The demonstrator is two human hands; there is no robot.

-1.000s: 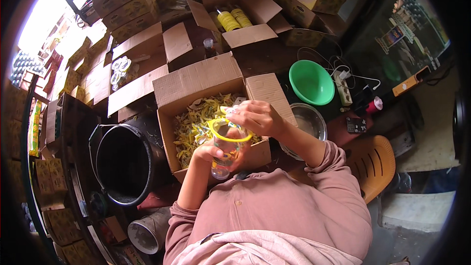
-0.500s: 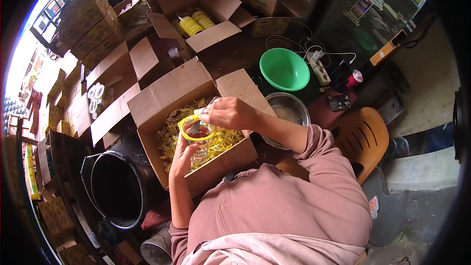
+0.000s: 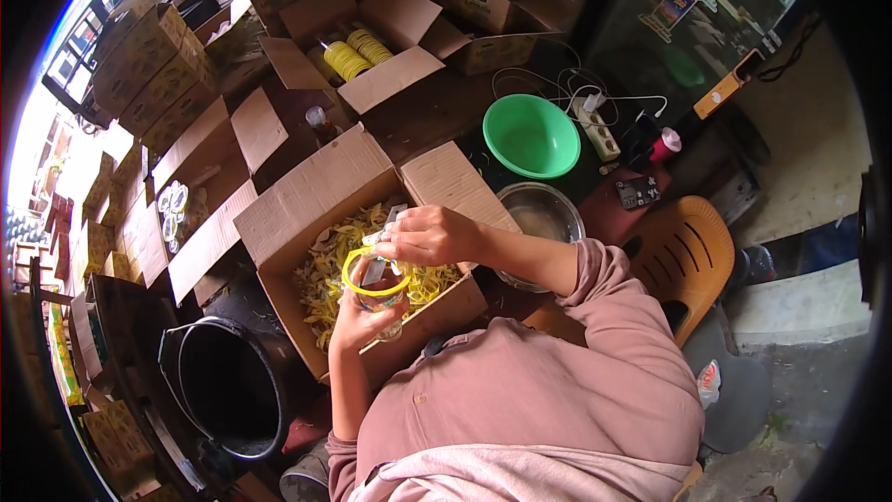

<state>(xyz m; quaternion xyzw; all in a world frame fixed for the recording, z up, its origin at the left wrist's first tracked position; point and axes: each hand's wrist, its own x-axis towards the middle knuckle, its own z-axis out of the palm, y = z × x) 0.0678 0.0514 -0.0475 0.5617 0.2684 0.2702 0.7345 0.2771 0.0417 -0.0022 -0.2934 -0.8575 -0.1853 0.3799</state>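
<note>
My left hand is wrapped round a clear plastic cup with a yellow rim, its mouth tilted up toward me. At the cup's far rim, the closed fingers of my right hand grip a flat grey blade-like tool. One end sticks up above the fingers, and a grey flat piece shows inside the cup mouth. The fingers hide the middle, so its exact kind is unclear. Below both hands, an open cardboard box holds many curled yellow strips and pale scraps.
A black bucket stands left of the box. To the right are a green bowl, a clear round basin, a power strip and an orange plastic chair. Behind, another open carton holds stacked yellow-rimmed pieces.
The cup has turned and tipped in my left hand, so its printed side no longer shows. My right hand has shifted slightly down along the rim. The whole view has moved a little.
</note>
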